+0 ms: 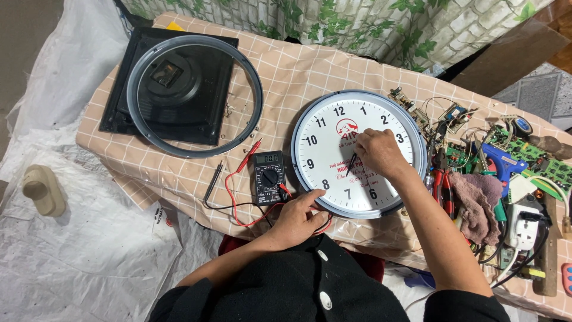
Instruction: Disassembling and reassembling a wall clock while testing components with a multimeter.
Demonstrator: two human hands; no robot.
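A round white wall clock (325,128) with a grey rim lies face up on the checked tablecloth. My right hand (379,152) rests over the dial's centre, fingertips pinching the black clock hands (351,164). My left hand (299,214) grips the clock's lower left rim, thumb on the edge. A black multimeter (270,177) with red and black probe leads lies just left of the clock, near my left hand.
A clear round clock cover (193,95) lies on a black square back panel (119,113) at the far left. Circuit boards, red-handled pliers (440,185), a pink rag (476,203), a blue glue gun (500,161) and a power strip (524,226) crowd the right side.
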